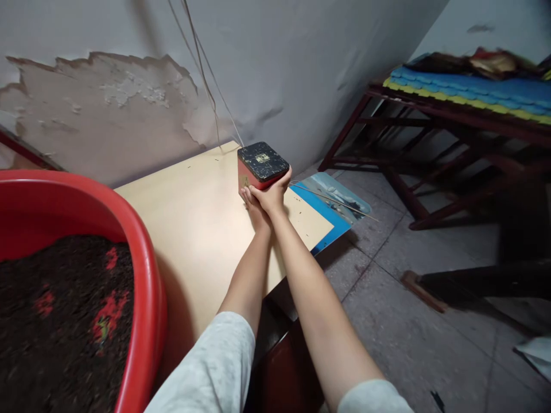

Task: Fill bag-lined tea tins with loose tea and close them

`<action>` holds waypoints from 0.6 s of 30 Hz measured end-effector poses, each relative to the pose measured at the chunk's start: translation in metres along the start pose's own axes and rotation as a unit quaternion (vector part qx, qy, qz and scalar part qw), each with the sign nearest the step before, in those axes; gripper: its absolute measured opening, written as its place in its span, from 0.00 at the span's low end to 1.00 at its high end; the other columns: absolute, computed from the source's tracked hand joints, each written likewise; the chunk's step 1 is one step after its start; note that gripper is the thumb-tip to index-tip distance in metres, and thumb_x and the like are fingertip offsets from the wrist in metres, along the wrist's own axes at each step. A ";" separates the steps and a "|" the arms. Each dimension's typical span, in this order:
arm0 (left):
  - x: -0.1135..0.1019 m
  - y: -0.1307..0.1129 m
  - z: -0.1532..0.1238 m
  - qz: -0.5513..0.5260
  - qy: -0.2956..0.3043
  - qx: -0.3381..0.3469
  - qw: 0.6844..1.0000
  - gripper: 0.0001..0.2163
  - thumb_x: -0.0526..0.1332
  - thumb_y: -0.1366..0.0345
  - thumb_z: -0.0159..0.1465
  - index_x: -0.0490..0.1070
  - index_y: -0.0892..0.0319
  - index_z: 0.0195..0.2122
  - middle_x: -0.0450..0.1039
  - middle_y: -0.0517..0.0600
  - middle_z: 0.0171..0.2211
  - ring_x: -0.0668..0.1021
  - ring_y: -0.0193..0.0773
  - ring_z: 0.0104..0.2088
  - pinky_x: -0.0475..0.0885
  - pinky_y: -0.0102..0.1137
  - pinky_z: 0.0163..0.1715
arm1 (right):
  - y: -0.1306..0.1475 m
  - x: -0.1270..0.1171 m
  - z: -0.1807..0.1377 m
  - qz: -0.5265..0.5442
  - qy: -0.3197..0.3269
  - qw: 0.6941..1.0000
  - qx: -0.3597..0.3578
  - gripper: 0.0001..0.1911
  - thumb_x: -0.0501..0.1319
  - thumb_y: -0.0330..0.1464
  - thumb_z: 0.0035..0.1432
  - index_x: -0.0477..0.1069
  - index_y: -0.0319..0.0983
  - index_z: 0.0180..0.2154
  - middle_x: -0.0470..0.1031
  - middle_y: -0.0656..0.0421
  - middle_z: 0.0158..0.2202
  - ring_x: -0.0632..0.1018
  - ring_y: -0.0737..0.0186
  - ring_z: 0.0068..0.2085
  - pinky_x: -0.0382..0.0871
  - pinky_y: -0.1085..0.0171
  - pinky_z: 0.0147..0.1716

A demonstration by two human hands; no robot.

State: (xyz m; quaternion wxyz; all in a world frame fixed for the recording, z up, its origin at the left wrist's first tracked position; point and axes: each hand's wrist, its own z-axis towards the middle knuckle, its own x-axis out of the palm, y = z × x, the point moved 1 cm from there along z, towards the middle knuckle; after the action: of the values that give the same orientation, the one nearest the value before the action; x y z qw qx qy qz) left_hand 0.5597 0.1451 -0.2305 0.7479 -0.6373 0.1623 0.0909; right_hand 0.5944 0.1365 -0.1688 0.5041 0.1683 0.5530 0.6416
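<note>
A small square tin [262, 165] with red sides and a dark, worn lid sits at the far edge of a pale wooden board [193, 218]. Both my arms reach out to it. My right hand [274, 194] is wrapped round the tin's near right side, fingers closed against the lid edge. My left hand [251, 202] lies under and beside the right one, pressed against the tin's lower near side; its fingers are mostly hidden.
A big red basin [146, 269] filled with dark loose material stands at the near left. Behind is a peeling wall with hanging wires [206, 80]. A blue poster [331, 201] juts off the board. A dark wooden bench frame [430, 132] stands on the tiled floor at right.
</note>
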 end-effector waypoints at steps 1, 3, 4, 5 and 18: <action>0.004 -0.003 0.007 0.001 0.000 -0.002 1.000 0.27 0.47 0.73 0.66 0.43 0.62 0.66 0.42 0.58 0.68 0.41 0.36 0.68 0.42 0.35 0.67 | -0.003 0.004 0.009 0.000 -0.002 1.000 -0.004 0.57 0.68 0.30 0.38 0.33 0.29 0.61 0.48 0.38 0.62 0.55 0.50 0.64 0.50 0.57 0.64; 0.011 -0.007 0.019 0.000 0.004 -0.002 1.000 0.26 0.47 0.72 0.66 0.44 0.65 0.66 0.42 0.59 0.68 0.41 0.36 0.68 0.41 0.35 0.67 | -0.008 0.010 0.026 0.001 0.003 1.000 -0.010 0.57 0.68 0.30 0.37 0.33 0.28 0.61 0.48 0.38 0.62 0.55 0.51 0.64 0.49 0.58 0.64; 0.015 -0.009 0.025 0.001 0.007 -0.002 1.000 0.26 0.47 0.72 0.66 0.44 0.65 0.66 0.42 0.60 0.68 0.40 0.36 0.68 0.40 0.36 0.67 | -0.011 0.013 0.034 -0.001 0.010 1.000 -0.013 0.57 0.68 0.30 0.37 0.33 0.29 0.61 0.49 0.38 0.62 0.55 0.51 0.64 0.48 0.59 0.64; 0.018 -0.011 0.031 0.001 0.009 -0.002 1.000 0.26 0.47 0.72 0.66 0.43 0.65 0.66 0.42 0.60 0.68 0.39 0.36 0.68 0.40 0.37 0.67 | -0.014 0.016 0.042 -0.002 0.017 1.000 -0.017 0.58 0.68 0.30 0.37 0.33 0.29 0.61 0.49 0.38 0.62 0.56 0.51 0.64 0.49 0.59 0.64; 0.038 -0.011 0.056 0.014 0.001 0.009 1.000 0.27 0.47 0.73 0.66 0.44 0.63 0.66 0.43 0.61 0.68 0.43 0.40 0.69 0.45 0.40 0.67 | -0.024 0.027 0.070 -0.080 0.042 0.996 -0.018 0.61 0.68 0.37 0.43 0.26 0.26 0.63 0.47 0.35 0.63 0.54 0.47 0.66 0.50 0.58 0.63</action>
State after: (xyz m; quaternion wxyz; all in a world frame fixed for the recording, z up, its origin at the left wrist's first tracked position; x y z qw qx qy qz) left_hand 0.6060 0.1956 -0.2264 0.7521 -0.6284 0.1723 0.0991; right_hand 0.6478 0.1946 -0.1756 0.5328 0.0871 0.5735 0.6161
